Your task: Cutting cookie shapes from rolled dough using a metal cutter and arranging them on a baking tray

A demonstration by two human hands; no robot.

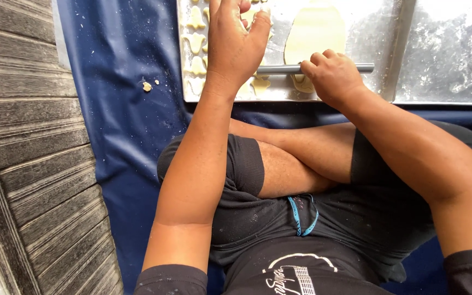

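Beside the dough sheet [313,30], my right hand [331,74] grips the rolling pin [279,69]; left hand [236,43], spread apart, could crush cut pieces [196,43].

Pale cream dough sheet [313,27] on a silvery, flour-dusted metal tray [378,49] — same cream on the small cut-out dough shapes [196,43] in rows. The rolling pin [282,69] shows plain grey. Deep navy-blue tarp [121,109] beneath, two cream crumbs [147,86] on it. Black shorts [247,207] with a bright blue drawstring [301,216] — weathered grey wooden planks [28,164] alongside.
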